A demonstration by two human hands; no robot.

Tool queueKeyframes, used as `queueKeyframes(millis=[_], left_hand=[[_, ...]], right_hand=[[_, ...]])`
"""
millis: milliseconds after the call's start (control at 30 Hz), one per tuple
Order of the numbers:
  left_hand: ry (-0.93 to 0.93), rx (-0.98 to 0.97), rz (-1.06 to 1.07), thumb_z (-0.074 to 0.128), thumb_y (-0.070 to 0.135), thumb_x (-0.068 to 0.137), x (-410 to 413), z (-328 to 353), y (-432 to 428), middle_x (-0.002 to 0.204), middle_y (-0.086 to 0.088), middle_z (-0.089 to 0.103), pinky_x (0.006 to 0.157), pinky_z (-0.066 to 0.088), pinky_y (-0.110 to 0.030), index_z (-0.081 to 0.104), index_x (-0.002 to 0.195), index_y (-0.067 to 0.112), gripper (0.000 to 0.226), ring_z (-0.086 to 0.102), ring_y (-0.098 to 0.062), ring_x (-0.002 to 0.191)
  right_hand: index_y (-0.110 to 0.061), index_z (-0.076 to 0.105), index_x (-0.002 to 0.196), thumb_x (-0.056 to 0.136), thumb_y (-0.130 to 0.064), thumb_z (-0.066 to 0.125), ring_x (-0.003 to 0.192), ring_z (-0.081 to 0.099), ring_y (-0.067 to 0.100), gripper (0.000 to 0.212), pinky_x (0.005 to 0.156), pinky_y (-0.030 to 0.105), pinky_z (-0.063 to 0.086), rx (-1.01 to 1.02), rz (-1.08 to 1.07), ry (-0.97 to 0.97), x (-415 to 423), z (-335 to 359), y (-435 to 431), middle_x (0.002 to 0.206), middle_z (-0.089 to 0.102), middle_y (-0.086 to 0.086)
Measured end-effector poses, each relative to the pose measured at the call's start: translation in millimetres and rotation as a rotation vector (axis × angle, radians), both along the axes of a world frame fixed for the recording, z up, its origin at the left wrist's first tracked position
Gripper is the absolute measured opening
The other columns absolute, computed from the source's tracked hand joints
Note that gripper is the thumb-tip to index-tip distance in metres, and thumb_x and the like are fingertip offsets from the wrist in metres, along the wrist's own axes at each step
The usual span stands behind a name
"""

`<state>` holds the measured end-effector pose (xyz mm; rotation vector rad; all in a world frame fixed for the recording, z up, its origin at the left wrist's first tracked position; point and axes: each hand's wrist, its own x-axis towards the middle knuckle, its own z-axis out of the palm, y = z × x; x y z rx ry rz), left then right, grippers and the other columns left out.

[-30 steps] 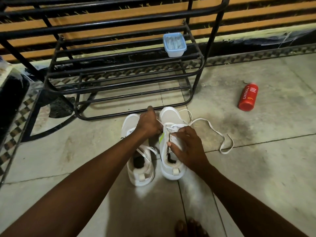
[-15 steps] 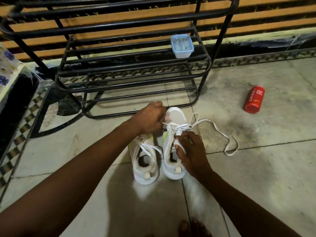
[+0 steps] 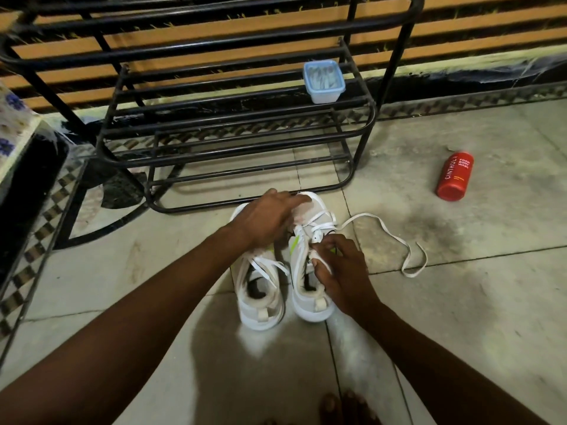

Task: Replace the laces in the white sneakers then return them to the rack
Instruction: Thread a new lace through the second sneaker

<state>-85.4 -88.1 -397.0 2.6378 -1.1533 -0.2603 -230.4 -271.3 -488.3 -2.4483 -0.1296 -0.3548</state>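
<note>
**Sneakers point(image 3: 260, 308) on the floor point(image 3: 460, 302) by the rack point(image 3: 396, 56)**

A blue tub point(image 3: 323, 82) on the rack holds pale pieces, too blurred to name. The left hand point(image 3: 264, 219) lies over the 2 toes, grip apart. The right hand point(image 3: 340, 271) has its grip clamped on the lace point(image 3: 371, 215) at the right shoe's tongue.

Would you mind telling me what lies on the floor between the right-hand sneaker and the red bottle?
In the head view, a loose white lace loops across otherwise bare tile there.
</note>
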Motion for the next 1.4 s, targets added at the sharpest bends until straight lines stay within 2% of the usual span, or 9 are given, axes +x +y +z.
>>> queueKeyframes(millis=[67, 167, 300, 367, 500, 600, 867, 1167, 1400], left_hand=[[-0.141, 0.255, -0.053, 0.058, 0.031, 0.098, -1.0, 0.2, -4.4, 0.117, 0.0, 0.068, 0.088, 0.048, -0.039, 0.065, 0.13, 0.025, 0.033, 0.052, -0.026, 0.108], [-0.195, -0.077, 0.069, 0.061, 0.018, 0.095, -2.3, 10.4, -11.7, 0.09, 0.002, 0.066, 0.076, 0.04, -0.037, 0.075, 0.093, 0.02, 0.015, 0.051, -0.026, 0.096], [0.424, -0.943, 0.5, 0.052, 0.02, 0.107, 3.9, 22.0, -10.7, 0.086, -0.004, 0.065, 0.084, 0.05, -0.042, 0.066, 0.086, 0.011, 0.027, 0.065, -0.026, 0.091], [0.714, -1.138, 0.584, 0.041, 0.026, 0.111, 0.6, 24.2, -9.2, 0.075, -0.007, 0.058, 0.067, 0.055, -0.04, 0.055, 0.088, 0.011, 0.031, 0.063, -0.019, 0.068], [0.08, -0.342, 0.238, 0.051, 0.03, 0.107, 4.7, 13.4, 7.1, 0.093, -0.004, 0.064, 0.068, 0.048, -0.032, 0.058, 0.114, 0.012, 0.021, 0.062, -0.021, 0.081], [-0.027, 0.272, 0.146, 0.067, 0.04, 0.094, 1.0, 14.2, 2.7, 0.11, -0.008, 0.065, 0.089, 0.055, -0.042, 0.068, 0.121, 0.02, 0.034, 0.06, -0.028, 0.106], [0.218, -0.295, 0.355, 0.075, 0.026, 0.089, -3.9, 61.9, 5.4, 0.078, 0.008, 0.072, 0.087, 0.052, -0.037, 0.08, 0.072, 0.02, 0.018, 0.064, -0.013, 0.087], [0.02, -0.203, 0.398, 0.074, 0.052, 0.087, -27.6, 59.7, 12.3, 0.127, 0.006, 0.037, 0.086, 0.026, -0.04, 0.071, 0.077, 0.03, 0.025, 0.03, -0.018, 0.121], [0.009, -0.294, 0.373, 0.069, 0.052, 0.092, -40.0, 66.1, 10.4, 0.12, 0.011, 0.049, 0.092, 0.033, -0.046, 0.066, 0.084, 0.034, 0.02, 0.043, -0.016, 0.122]], right_hand=[[-0.018, 0.07, 0.118, 0.092, -0.038, 0.053, 0.104, 0.058, 0.029, 0.038, 0.082, 0.045, 0.049, -0.007, -0.006, 0.004, -0.3, 3.3, 0.2, 0.119, 0.058, 0.006], [-0.017, 0.07, 0.118, 0.091, -0.037, 0.053, 0.103, 0.059, 0.029, 0.037, 0.081, 0.045, 0.049, -0.01, -0.011, 0.01, -1.2, 4.8, -0.7, 0.117, 0.058, 0.006], [-0.018, 0.069, 0.117, 0.092, -0.037, 0.055, 0.102, 0.059, 0.029, 0.035, 0.081, 0.045, 0.049, 0.002, -0.009, 0.02, -1.1, 3.6, -1.7, 0.117, 0.057, 0.005], [-0.018, 0.07, 0.117, 0.091, -0.038, 0.054, 0.101, 0.06, 0.029, 0.036, 0.081, 0.045, 0.05, 0.008, -0.011, 0.019, -1.6, 4.5, -1.3, 0.116, 0.057, 0.005], [-0.021, 0.07, 0.119, 0.091, -0.041, 0.053, 0.104, 0.059, 0.027, 0.039, 0.081, 0.043, 0.049, -0.023, -0.028, 0.037, -2.0, 7.8, 1.3, 0.117, 0.057, 0.003], [-0.022, 0.07, 0.119, 0.09, -0.042, 0.052, 0.107, 0.059, 0.026, 0.039, 0.082, 0.042, 0.048, -0.045, -0.044, 0.054, -2.2, 8.6, 3.1, 0.119, 0.057, 0.002], [-0.028, 0.067, 0.119, 0.09, -0.044, 0.051, 0.107, 0.056, 0.021, 0.036, 0.079, 0.037, 0.043, -0.055, -0.05, 0.069, -1.1, 5.8, 1.1, 0.118, 0.053, -0.004], [-0.023, 0.066, 0.111, 0.106, -0.031, 0.041, 0.104, 0.062, 0.022, 0.027, 0.083, 0.051, 0.048, 0.296, -0.029, -0.056, 2.5, 15.1, -7.3, 0.108, 0.063, -0.004], [-0.013, 0.066, 0.113, 0.077, -0.007, 0.063, 0.108, 0.05, 0.039, 0.037, 0.088, 0.048, 0.045, -0.043, -0.253, 0.148, 46.7, 34.1, -24.4, 0.119, 0.053, 0.014]])
